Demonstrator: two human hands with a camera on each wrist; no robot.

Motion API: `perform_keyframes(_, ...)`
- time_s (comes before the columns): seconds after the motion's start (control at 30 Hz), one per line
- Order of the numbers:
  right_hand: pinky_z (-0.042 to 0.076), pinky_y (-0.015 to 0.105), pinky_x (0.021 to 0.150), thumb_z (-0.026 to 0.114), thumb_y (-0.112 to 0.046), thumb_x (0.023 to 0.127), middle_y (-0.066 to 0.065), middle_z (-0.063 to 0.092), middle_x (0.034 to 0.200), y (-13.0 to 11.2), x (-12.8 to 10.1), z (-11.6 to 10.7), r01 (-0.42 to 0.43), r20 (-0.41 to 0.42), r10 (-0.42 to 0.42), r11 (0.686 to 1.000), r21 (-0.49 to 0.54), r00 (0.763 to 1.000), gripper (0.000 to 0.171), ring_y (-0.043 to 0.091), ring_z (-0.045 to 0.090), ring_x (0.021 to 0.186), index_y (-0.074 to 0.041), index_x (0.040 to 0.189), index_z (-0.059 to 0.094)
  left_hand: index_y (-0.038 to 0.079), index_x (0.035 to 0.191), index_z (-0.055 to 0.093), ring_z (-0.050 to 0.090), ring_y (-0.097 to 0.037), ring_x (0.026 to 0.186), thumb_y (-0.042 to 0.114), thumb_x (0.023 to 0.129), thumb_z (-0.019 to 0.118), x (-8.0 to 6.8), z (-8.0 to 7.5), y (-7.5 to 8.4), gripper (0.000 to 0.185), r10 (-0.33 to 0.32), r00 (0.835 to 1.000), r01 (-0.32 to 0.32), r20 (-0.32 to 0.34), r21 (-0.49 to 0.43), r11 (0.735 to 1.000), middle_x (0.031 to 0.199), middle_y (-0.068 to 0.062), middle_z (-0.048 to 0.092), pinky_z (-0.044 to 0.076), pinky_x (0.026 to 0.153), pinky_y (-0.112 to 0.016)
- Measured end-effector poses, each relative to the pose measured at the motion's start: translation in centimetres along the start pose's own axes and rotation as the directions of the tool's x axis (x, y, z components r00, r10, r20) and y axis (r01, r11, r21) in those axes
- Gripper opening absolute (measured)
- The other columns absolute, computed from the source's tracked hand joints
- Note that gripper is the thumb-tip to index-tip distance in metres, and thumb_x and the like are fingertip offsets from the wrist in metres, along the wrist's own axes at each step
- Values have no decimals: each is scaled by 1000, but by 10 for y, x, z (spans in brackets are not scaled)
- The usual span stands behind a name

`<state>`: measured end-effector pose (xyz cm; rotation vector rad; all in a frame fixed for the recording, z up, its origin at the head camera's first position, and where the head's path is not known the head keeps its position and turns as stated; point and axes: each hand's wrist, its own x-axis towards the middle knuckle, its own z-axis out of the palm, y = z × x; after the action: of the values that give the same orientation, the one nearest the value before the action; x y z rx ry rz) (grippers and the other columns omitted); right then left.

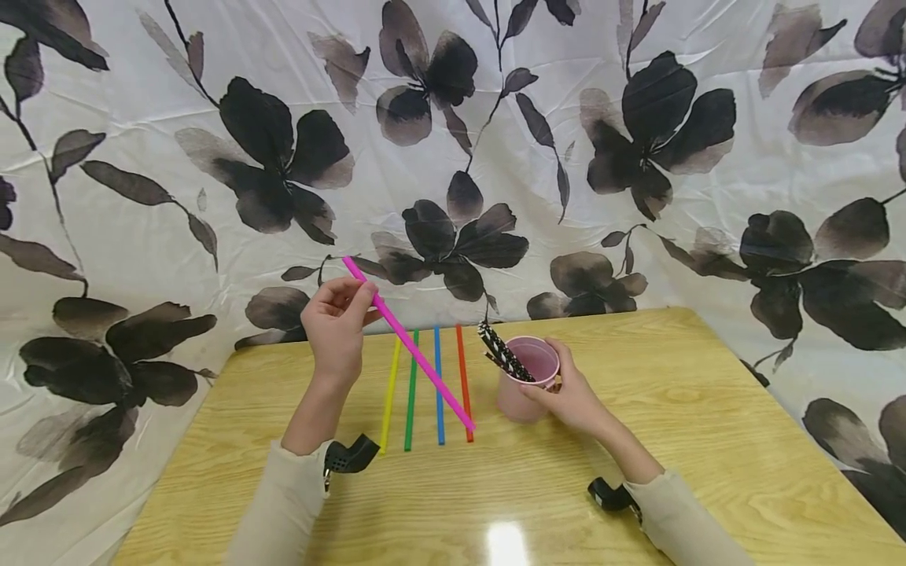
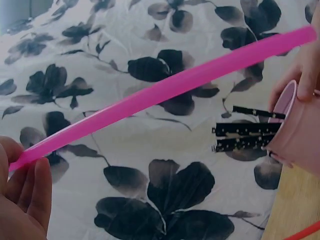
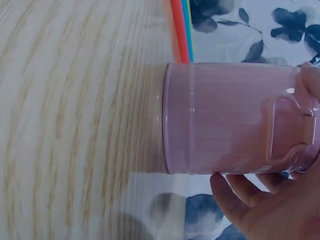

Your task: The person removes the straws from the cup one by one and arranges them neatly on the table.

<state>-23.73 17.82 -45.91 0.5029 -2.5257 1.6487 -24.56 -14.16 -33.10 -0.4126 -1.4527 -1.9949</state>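
Observation:
My left hand [image 1: 338, 326] pinches a bright pink straw [image 1: 414, 351] near its upper end, and the straw slants down to the right above the table. Around the rim of a pink metal bucket [image 1: 519, 402] my right hand [image 1: 575, 397] curls, thumb at the front and fingers behind. Several black straws with white patterns [image 2: 245, 137] lean inside the bucket toward its left side. In the right wrist view the bucket's wire handle [image 3: 272, 130] hangs against its wall. Between the hands lie a yellow straw [image 1: 390, 397], a green straw [image 1: 411, 393], a blue straw [image 1: 439, 385] and a red straw [image 1: 463, 381].
The wooden table [image 1: 708, 440] reaches back to a white cloth with dark flowers [image 1: 453, 173], which hangs behind it. The four coloured straws lie roughly side by side, left of the bucket.

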Motion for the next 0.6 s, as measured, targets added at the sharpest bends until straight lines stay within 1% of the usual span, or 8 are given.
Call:
perform_keyframes(0.07, 36, 53, 103, 76, -18, 87, 27, 40, 141, -9, -3, -1, -2, 9, 2, 1000, 7, 1000, 88, 40, 41, 129, 0, 150, 17, -5, 94, 67, 68, -16, 68, 2, 86, 73, 2, -5, -1, 12, -17, 1000, 17, -7, 17, 1000, 79, -10, 65, 57, 60, -30)
perform_keyframes(0.2, 36, 53, 103, 75, -14, 87, 31, 39, 140, -27, -9, -5, -20, 22, 19, 1000, 18, 1000, 86, 43, 41, 129, 4, 149, 17, -7, 97, 67, 68, -14, 67, 3, 87, 72, 4, -14, -4, 15, -57, 998, 57, -1, 58, 997, 80, -8, 67, 57, 59, -29)
perform_keyframes(0.37, 37, 53, 103, 73, -12, 88, 32, 39, 140, -35, -11, -6, -40, 30, 39, 999, 3, 999, 85, 44, 40, 129, 5, 148, 16, -15, 103, 65, 66, -12, 65, 5, 88, 72, 6, -29, -12, 27, -89, 996, 84, 25, 150, 985, 79, -5, 68, 57, 57, -28)
perform_keyframes(0.43, 36, 54, 103, 73, -12, 88, 32, 38, 140, -36, -11, -6, -43, 31, 43, 999, 2, 999, 85, 45, 40, 129, 5, 149, 16, -16, 104, 64, 65, -11, 64, 6, 88, 72, 6, -35, -16, 28, -106, 994, 98, 32, 179, 979, 78, -4, 68, 57, 57, -28)
perform_keyframes(0.5, 36, 54, 104, 73, -13, 88, 32, 38, 141, -36, -11, -6, -47, 32, 46, 999, 5, 998, 85, 45, 39, 129, 5, 149, 15, -15, 103, 66, 65, -10, 64, 6, 88, 72, 7, -42, -21, 26, -130, 991, 119, 36, 206, 971, 77, -4, 68, 57, 57, -27)
perform_keyframes(0.6, 35, 54, 104, 73, -13, 88, 32, 37, 141, -36, -10, -6, -46, 34, 46, 999, 15, 998, 86, 45, 39, 130, 5, 149, 15, -7, 101, 70, 65, -10, 63, 6, 87, 73, 6, -54, -29, 19, -183, 983, 171, 29, 246, 954, 77, -3, 68, 57, 57, -27)
